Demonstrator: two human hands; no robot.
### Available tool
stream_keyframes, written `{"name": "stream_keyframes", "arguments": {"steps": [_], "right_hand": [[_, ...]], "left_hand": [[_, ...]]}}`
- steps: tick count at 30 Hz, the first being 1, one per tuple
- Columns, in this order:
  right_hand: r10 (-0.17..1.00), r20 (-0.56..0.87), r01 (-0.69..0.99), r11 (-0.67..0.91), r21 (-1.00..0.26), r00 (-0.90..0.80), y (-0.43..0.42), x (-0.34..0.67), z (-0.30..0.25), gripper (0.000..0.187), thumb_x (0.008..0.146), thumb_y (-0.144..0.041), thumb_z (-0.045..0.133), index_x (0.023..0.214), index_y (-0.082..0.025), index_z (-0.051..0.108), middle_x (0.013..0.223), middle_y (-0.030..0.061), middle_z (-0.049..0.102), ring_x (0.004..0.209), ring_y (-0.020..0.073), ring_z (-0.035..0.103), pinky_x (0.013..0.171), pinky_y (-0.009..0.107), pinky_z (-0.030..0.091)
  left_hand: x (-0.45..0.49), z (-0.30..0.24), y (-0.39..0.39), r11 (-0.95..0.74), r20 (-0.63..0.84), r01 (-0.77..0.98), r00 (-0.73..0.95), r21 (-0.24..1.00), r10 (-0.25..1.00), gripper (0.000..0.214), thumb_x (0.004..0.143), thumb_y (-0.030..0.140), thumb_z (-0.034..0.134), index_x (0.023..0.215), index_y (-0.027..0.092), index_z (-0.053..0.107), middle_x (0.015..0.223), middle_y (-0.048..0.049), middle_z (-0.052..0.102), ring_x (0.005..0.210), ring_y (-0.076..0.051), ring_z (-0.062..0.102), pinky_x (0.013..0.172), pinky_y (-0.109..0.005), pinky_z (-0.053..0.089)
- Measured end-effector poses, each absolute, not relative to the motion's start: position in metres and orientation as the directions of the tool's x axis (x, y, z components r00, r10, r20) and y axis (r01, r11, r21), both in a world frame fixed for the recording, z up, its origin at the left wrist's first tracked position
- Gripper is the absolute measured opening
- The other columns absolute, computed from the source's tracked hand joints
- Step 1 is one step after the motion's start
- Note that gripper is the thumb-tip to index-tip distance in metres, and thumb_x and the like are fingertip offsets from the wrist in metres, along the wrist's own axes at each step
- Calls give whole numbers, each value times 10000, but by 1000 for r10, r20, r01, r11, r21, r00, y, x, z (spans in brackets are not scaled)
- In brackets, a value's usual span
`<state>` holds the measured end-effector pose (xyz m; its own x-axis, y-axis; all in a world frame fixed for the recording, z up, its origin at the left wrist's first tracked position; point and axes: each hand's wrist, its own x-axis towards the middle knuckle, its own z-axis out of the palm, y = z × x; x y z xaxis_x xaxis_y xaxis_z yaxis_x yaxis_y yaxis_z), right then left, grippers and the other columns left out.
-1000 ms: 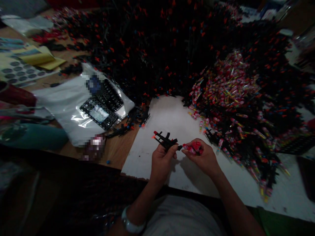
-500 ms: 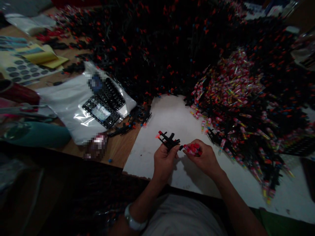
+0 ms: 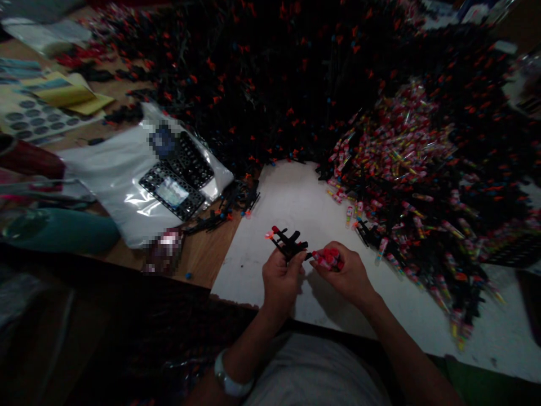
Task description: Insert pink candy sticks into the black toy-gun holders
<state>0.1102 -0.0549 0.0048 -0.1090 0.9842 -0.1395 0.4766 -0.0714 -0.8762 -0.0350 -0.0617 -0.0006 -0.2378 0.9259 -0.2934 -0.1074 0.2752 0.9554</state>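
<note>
Black toy frame (image 3: 287, 242), pinched in the fingers of your left hand (image 3: 279, 279) above the white surface (image 3: 291, 197), should be held level while your right hand (image 3: 347, 276), clenched on red packets (image 3: 328, 258) just beside those fingers, aligns one squarely with its near end.

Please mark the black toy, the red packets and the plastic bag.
black toy (image 3: 288, 242): head view, its middle bar.
red packets (image 3: 329, 257): head view, top packet.
plastic bag (image 3: 105, 169): head view, bare left part.
</note>
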Motion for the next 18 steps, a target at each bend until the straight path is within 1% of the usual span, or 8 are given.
{"name": "stream_keyframes", "arguments": {"steps": [2,4,8,11,15,18], "right_hand": [[984,-150,455,-92,-886,-91,-58,109,4,193,741,-345,657,719,-194,539,584,-48,533,517,95,478,493,190,369],[988,-137,464,-89,-881,-71,-59,108,3,176,747,-336,651,735,-189,554,585,-46,539,516,93,483,496,186,379],[992,-123,486,-114,-867,15,-59,111,6,181,738,-345,662,767,-183,587,609,-31,572,527,98,499,501,186,398],[992,-122,473,-124,-872,36,-59,112,8,188,736,-349,661,786,-178,603,623,-21,589,532,100,510,503,186,411],[992,-124,467,-121,-876,24,-61,113,8,194,733,-349,669,797,-173,620,639,-12,608,540,100,526,507,183,421],[993,-113,479,-107,-871,16,-62,112,6,186,736,-343,669,798,-173,626,652,-8,615,552,102,535,520,185,427]], "left_hand": [[-34,-3,-63,325,-355,-163,-217,932,909,227,728,307,669,891,149,659,496,67,526,429,-66,441,415,-173,345],[-34,-3,-61,351,-388,-209,-180,913,904,225,726,316,676,869,144,651,489,68,527,438,-65,446,428,-169,355],[-36,2,-56,365,-388,-212,-75,906,919,212,707,307,709,826,136,669,533,30,610,549,-94,555,560,-196,450],[-37,5,-54,380,-399,-253,-25,890,917,215,680,268,740,839,137,681,575,21,649,584,-93,583,628,-204,469],[-34,4,-56,374,-411,-318,-55,871,910,211,646,241,757,819,142,687,624,26,661,576,-80,569,606,-198,461],[-30,3,-58,366,-430,-339,-132,866,893,199,608,216,765,772,145,678,704,13,689,630,-92,595,647,-210,475]]}}
